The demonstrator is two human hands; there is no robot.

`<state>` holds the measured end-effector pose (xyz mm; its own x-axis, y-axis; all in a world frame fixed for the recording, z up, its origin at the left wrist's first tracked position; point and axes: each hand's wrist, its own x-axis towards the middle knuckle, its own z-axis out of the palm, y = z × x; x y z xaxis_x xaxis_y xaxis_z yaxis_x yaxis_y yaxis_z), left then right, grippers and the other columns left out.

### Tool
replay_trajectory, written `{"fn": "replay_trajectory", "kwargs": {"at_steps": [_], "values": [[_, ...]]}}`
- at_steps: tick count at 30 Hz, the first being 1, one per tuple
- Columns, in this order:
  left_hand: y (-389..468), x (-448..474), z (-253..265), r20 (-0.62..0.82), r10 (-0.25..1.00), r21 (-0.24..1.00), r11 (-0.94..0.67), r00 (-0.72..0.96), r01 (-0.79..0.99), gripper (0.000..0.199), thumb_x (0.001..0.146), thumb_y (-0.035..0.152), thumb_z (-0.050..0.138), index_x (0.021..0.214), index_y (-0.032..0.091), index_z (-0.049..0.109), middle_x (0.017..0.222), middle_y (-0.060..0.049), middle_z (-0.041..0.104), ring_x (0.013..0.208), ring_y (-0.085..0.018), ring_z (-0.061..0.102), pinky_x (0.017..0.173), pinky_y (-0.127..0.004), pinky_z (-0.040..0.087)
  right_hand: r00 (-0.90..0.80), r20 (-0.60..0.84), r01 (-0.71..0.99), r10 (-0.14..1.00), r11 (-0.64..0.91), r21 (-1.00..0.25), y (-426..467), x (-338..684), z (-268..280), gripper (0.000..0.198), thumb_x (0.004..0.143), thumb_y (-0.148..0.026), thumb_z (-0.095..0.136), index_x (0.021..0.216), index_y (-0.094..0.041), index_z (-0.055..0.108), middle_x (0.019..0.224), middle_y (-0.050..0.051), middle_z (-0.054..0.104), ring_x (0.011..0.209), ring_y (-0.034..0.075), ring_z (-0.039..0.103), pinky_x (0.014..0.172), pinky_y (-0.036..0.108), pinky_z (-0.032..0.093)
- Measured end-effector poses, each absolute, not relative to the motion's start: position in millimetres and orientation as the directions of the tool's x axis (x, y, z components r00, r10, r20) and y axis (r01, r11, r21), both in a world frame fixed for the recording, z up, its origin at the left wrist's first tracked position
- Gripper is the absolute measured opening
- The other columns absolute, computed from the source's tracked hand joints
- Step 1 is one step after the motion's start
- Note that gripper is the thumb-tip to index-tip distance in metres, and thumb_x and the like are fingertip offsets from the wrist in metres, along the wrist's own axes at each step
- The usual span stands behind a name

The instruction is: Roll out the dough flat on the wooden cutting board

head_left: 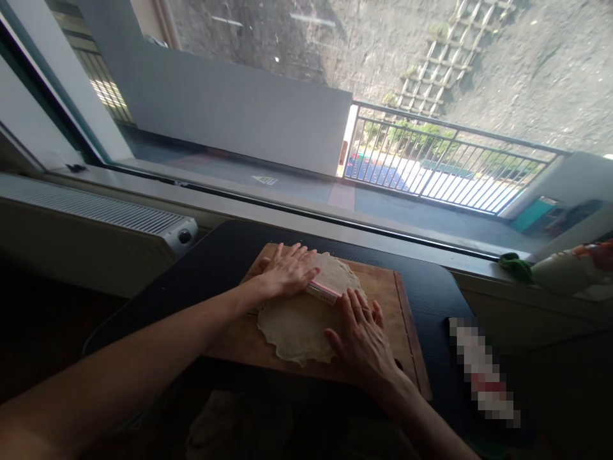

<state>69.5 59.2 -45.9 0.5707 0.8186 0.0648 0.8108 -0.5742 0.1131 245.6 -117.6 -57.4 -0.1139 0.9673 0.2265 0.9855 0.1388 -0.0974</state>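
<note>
- Resting flat on a roller (322, 293), the left hand (291, 271) and right hand (363, 332) lie toward its opposite ends.
- Left fingers are slightly spread; right fingers stretch close together, thumb apart.
- The roller lies across the dough (297, 329), on a wooden board (389, 313) atop the dark bench (426, 284).
- Print on the roller is too small to read, as are marks on the pale triangle (265, 181) outside.

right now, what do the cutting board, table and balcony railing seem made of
Cutting board: probably wood, dull finish, from its warm brown tone and darker end strip. Table: perhaps dark laminate, faint grain-like lines on a smooth top. Balcony railing: likely painted metal, judging by thin, evenly spaced bars.
</note>
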Motion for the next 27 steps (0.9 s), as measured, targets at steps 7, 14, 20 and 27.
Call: {"fn": "replay_trajectory", "kwargs": {"at_steps": [7,14,20,27], "values": [[84,119,-26,0.231,0.883,0.351,-0.468,0.409,0.811,0.060,0.092,0.050,0.024,0.138,0.015,0.040,0.143,-0.012,0.043,0.137,-0.027,0.027,0.113,-0.050,0.008,0.124,0.115,0.981,0.986,-0.104,-0.165,-43,263,-41,0.063,0.094,-0.056,0.020,0.137,-0.015,0.042,0.146,0.014,0.035,0.138,0.028,0.022,0.108,0.056,0.013],[41,49,-28,0.475,0.869,0.724,-0.475,0.138,0.501,0.049,0.092,0.042,0.026,0.117,0.016,0.058,0.117,-0.008,0.064,0.107,-0.018,0.059,0.093,-0.030,0.045,-0.082,0.249,0.986,0.965,0.115,-0.122,-89,251,-52,0.049,0.093,-0.043,0.039,0.136,-0.019,0.039,0.148,0.009,0.032,0.139,0.027,0.017,0.110,0.051,0.010],[36,-15,-29,0.225,0.938,0.936,-0.133,-0.263,0.325,0.036,0.073,0.038,0.043,0.093,0.015,0.062,0.086,-0.005,0.067,0.074,-0.015,0.063,0.063,-0.024,0.051,-0.167,0.306,0.970,0.937,0.212,-0.120,-89,253,-40,0.015,0.089,-0.027,0.050,0.099,-0.021,0.058,0.124,0.008,0.056,0.124,0.024,0.040,0.103,0.040,0.026],[39,1,-34,-0.019,1.000,0.800,0.017,-0.003,0.600,0.022,0.063,0.035,0.056,0.072,0.016,0.064,0.064,-0.003,0.065,0.058,-0.016,0.061,0.050,-0.023,0.044,0.158,0.376,0.969,0.913,-0.069,-0.239,-96,313,-26,0.020,0.092,-0.033,0.044,0.104,-0.020,0.052,0.109,0.006,0.055,0.089,0.017,0.057,0.066,0.026,0.037]]}}
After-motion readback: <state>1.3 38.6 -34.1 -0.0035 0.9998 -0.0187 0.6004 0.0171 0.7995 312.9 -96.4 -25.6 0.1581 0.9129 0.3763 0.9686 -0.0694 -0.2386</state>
